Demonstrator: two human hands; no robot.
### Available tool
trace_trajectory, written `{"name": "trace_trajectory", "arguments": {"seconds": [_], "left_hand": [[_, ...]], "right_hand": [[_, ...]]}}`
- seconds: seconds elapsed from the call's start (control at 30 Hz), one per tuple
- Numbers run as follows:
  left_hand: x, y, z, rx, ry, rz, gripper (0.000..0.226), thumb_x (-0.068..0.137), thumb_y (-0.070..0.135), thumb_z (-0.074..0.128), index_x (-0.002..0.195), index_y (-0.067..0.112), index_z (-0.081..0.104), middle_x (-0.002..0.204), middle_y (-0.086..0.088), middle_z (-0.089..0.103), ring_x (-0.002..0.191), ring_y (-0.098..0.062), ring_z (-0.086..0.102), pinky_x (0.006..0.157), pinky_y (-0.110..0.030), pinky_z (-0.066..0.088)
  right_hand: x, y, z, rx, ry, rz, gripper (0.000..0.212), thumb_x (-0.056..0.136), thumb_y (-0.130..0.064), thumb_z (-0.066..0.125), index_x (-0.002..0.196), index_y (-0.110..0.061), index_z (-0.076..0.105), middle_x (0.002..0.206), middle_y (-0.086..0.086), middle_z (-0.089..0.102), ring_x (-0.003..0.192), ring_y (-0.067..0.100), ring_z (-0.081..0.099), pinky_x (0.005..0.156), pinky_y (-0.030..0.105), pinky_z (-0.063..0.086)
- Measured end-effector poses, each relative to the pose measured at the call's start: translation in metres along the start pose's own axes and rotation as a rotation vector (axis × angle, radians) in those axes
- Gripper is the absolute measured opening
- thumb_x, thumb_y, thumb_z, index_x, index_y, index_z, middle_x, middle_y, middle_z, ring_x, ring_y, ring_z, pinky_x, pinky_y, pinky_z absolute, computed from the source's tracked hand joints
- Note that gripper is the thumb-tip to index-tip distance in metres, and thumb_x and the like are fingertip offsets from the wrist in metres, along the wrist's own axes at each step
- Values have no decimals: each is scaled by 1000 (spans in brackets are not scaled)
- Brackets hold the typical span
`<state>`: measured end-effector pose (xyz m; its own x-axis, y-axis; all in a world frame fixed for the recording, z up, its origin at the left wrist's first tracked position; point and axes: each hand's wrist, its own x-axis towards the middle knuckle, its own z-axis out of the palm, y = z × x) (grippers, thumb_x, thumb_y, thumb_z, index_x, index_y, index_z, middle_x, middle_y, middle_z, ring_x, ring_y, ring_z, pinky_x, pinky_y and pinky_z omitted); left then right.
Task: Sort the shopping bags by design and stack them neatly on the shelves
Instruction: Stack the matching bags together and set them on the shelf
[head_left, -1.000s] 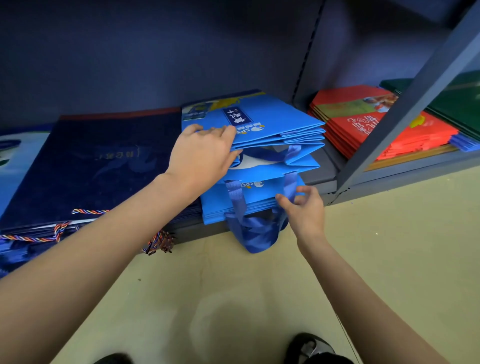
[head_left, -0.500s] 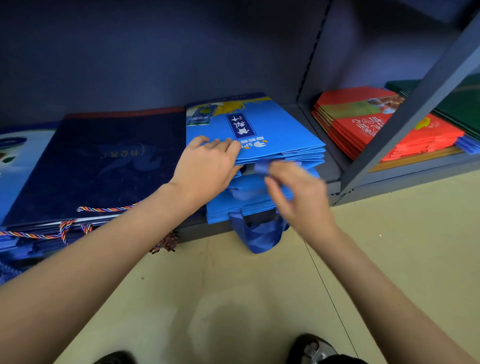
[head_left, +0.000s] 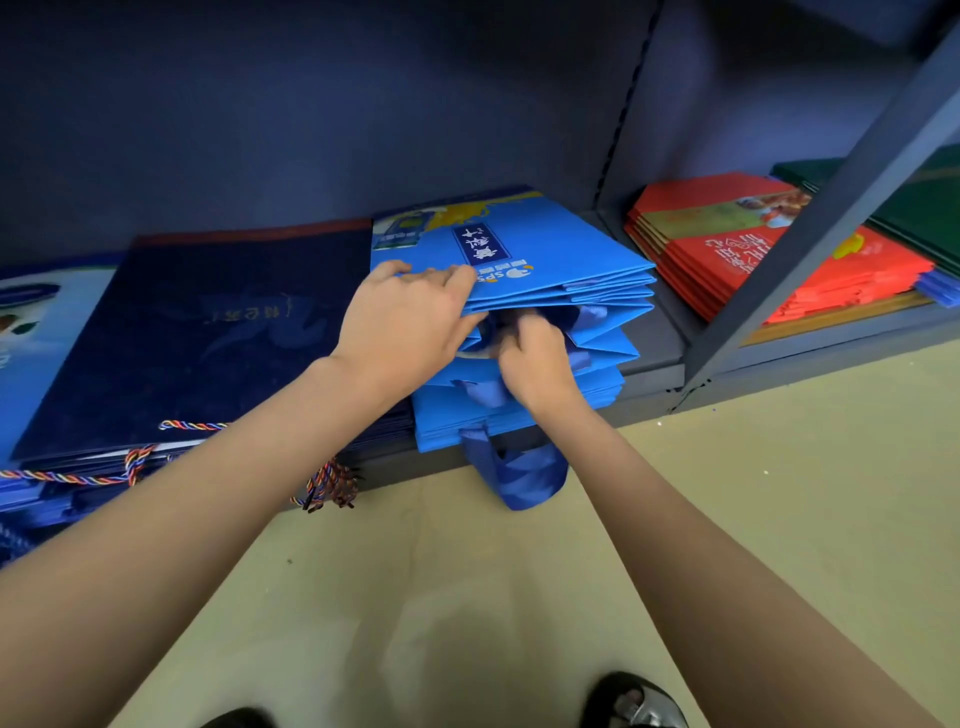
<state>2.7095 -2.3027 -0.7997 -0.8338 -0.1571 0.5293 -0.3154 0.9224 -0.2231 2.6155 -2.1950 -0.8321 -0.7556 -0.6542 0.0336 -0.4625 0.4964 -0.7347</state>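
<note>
1. Far left of the shelf (head_left: 649, 374): a pale blue-and-white bag stack (head_left: 36, 332) lay flat, cut off by the frame edge.
2. Next right: a stack of navy bags (head_left: 208, 332) lay flat, with multicoloured twisted cord handles (head_left: 140, 457) hanging over the shelf's front edge.
3. Left hand (head_left: 400, 322): lay on the front edge of the bright blue bags (head_left: 545, 260), fingers on top and thumb underneath, gripping the upper few bags and holding them lifted off the rest of the pile.
4. The bright blue bags sat mid-shelf, just beside the navy stack, and were split into a raised upper part and a lower part flat on the shelf.
5. Right hand (head_left: 535, 358): reached into the gap between the two parts. Fingers were curled and hidden inside; it appeared to be pinching a blue ribbon handle, though I could not tell for certain.
6. A loop of blue ribbon handles (head_left: 519, 478) hung down from the lower bags, past the shelf edge, over the beige floor (head_left: 727, 519).
7. Right of a grey upright post (head_left: 810, 228): a stack of red bags (head_left: 727, 260) lay flat in the neighbouring bay, with dark green bags (head_left: 924, 208) behind it.
8. Bottom edge: toe of a black shoe (head_left: 634, 701).
</note>
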Motion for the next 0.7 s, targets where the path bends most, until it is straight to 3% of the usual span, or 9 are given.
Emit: {"name": "trace_trajectory", "arguments": {"seconds": [0.17, 0.23, 0.33, 0.47, 0.57, 0.67, 0.7], "left_hand": [[1, 0, 2, 16, 7, 19, 37, 83, 39, 45, 92, 9, 63, 68, -4, 67, 58, -23, 64, 74, -31, 50], [-2, 2, 5, 36, 18, 41, 36, 82, 40, 47, 91, 9, 63, 66, -3, 66, 57, -22, 63, 72, -30, 51], [-4, 2, 7, 27, 33, 57, 32, 81, 38, 53, 88, 8, 63, 65, -3, 65, 55, -22, 62, 70, -30, 51], [-1, 1, 6, 15, 44, 61, 37, 82, 40, 45, 88, 8, 64, 64, -3, 65, 54, -22, 62, 69, -29, 51], [-2, 1, 6, 9, 42, 71, 36, 83, 39, 46, 87, 8, 63, 63, -3, 65, 54, -22, 62, 67, -29, 51], [-3, 2, 6, 14, 36, 73, 35, 82, 40, 47, 87, 8, 63, 64, -3, 65, 54, -22, 62, 66, -27, 50], [-4, 2, 6, 16, 38, 75, 35, 82, 40, 49, 87, 8, 63, 64, -3, 65, 54, -22, 61, 66, -27, 50]], "right_hand": [[-4, -5, 0, 533, 4, 124, 44, 84, 14, 30, 120, -1, 51, 110, 14, 58, 89, 25, 65, 85, 34, 54], [-11, -4, -2, 419, 24, 58, 44, 83, 14, 29, 118, 2, 52, 111, 13, 55, 88, 21, 63, 87, 37, 53], [-31, -1, -10, 119, 84, -188, 41, 81, 8, 29, 110, 5, 58, 110, 13, 54, 98, 26, 60, 89, 39, 49], [-55, 23, -29, -234, 238, -500, 39, 82, -11, 38, 110, -4, 64, 111, 10, 60, 100, 27, 50, 85, 35, 43], [-55, 44, -29, -485, 215, -616, 34, 76, -17, 64, 110, -13, 65, 97, 9, 55, 86, 22, 39, 72, 35, 38], [-48, 42, -16, -489, 308, -656, 11, 79, -17, 62, 86, -12, 69, 74, 5, 54, 75, 19, 36, 67, 29, 27], [-47, 37, -13, -453, 345, -648, 12, 82, -18, 58, 80, -12, 68, 69, 4, 55, 73, 19, 37, 64, 28, 28]]}}
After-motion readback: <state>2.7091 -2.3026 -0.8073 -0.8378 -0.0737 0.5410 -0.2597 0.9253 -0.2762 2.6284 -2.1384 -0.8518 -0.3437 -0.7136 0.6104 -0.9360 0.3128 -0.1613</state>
